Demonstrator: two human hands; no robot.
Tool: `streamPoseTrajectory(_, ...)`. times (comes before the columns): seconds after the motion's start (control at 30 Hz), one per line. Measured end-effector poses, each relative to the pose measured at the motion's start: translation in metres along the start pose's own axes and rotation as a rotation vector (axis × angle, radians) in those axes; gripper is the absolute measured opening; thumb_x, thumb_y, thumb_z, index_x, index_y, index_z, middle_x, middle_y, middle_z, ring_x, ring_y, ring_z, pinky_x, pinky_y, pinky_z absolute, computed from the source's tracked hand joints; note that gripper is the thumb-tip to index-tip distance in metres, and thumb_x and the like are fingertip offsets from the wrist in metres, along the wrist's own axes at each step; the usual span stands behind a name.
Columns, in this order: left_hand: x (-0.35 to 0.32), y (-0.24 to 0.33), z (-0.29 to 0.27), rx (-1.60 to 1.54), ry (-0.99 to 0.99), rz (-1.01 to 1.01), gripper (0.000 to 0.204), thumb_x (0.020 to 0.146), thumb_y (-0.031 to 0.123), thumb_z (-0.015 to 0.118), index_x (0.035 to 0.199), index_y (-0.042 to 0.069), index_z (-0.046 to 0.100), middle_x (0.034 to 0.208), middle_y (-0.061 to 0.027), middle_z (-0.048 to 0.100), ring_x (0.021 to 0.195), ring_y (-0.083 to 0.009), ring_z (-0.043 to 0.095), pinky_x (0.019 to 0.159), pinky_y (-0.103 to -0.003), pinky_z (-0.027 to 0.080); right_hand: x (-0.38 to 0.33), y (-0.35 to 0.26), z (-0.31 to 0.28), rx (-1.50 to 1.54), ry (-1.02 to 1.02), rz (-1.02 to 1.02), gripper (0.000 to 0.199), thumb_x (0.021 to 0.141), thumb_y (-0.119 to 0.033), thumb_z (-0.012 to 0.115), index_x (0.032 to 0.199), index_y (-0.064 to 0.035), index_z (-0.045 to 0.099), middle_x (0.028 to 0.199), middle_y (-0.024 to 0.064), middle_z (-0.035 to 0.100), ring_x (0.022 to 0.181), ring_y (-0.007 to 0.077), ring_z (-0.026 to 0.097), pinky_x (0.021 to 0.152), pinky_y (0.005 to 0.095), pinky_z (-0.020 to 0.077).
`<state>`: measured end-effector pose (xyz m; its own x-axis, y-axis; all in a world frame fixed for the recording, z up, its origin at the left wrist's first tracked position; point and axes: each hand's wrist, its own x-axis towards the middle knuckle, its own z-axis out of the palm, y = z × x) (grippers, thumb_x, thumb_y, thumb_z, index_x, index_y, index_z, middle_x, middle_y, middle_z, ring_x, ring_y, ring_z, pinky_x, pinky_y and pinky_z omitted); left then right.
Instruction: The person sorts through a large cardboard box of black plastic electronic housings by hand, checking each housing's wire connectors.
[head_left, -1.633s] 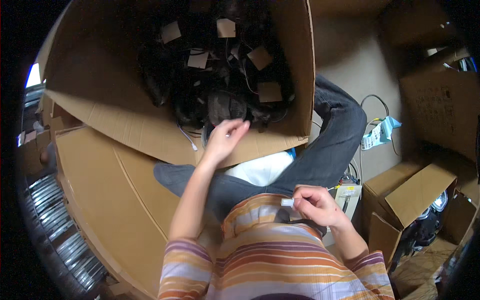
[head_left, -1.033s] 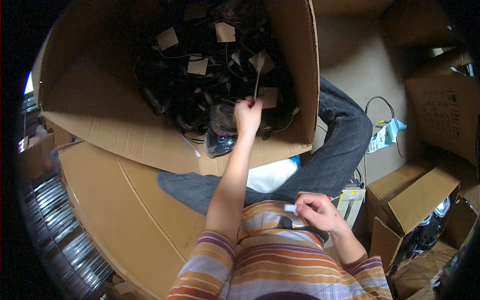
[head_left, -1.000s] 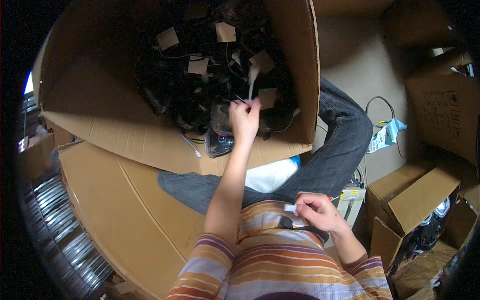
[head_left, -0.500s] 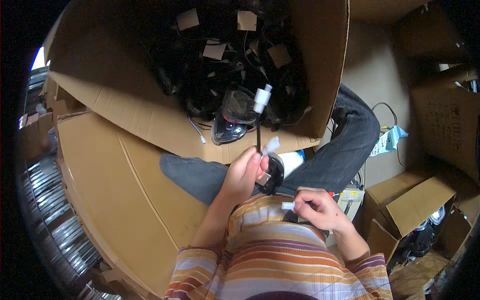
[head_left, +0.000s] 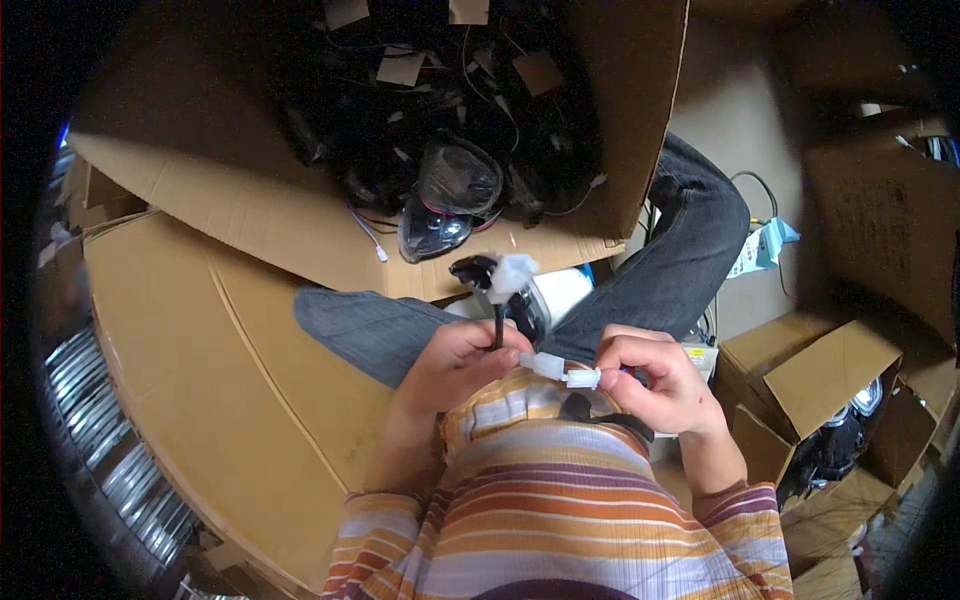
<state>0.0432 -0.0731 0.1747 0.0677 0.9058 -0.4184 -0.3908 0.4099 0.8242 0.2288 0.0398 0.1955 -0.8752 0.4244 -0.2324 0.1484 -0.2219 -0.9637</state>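
Observation:
In front of my belly, my left hand point(head_left: 455, 368) is closed on a black cable point(head_left: 498, 328) and a white plug connector point(head_left: 545, 364) at its fingertips. A second, blurred white connector point(head_left: 513, 277) sticks up above this hand. Close by on the right, my right hand point(head_left: 658, 378) pinches another white connector point(head_left: 583, 379). The two connectors lie end to end, nearly touching; whether they are joined I cannot tell. Beyond the fingers, a black, glossy lamp unit point(head_left: 535, 315) rests between my legs, partly hidden.
A large cardboard box point(head_left: 290, 255) ahead holds several dark lamp units with thin wires and paper tags. One bagged lamp point(head_left: 435, 232) lies at its near edge. A flat carton point(head_left: 200, 330) is on the left, roller conveyors point(head_left: 90, 400) beyond. An open box point(head_left: 830, 380) with lamps stands right.
My left hand has come down and nearer, bringing its connector up against the one in my right hand. The view has shifted slightly, and the upright connector has dropped lower.

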Motion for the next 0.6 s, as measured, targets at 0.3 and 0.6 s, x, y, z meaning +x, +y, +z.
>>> streamPoseTrajectory(0.3,-0.006,0.0,-0.002,0.2,-0.045,-0.01,0.013,0.08,0.011,0.049,0.081,-0.001,0.054,0.071,0.001,0.051,0.062,-0.0028,0.042,0.052,-0.017,0.035,-0.001,-0.004,0.009,-0.225,0.084,-0.05,0.007,0.069,-0.005,0.051,0.065,-0.0007,0.048,0.061,0.0097,0.046,0.058,0.0236,0.047,0.051,0.0293,0.0371)
streamPoseTrajectory(0.6,0.004,-0.003,-0.005,0.164,-0.018,-0.085,0.015,0.081,0.013,0.047,0.087,-0.001,0.053,0.071,0.0034,0.05,0.063,-0.0005,0.041,0.052,-0.015,0.034,-0.001,-0.001,0.015,-0.42,0.184,-0.124,0.005,0.069,-0.004,0.051,0.065,-0.0012,0.049,0.06,0.0098,0.044,0.056,0.0248,0.045,0.051,0.0317,0.0371)
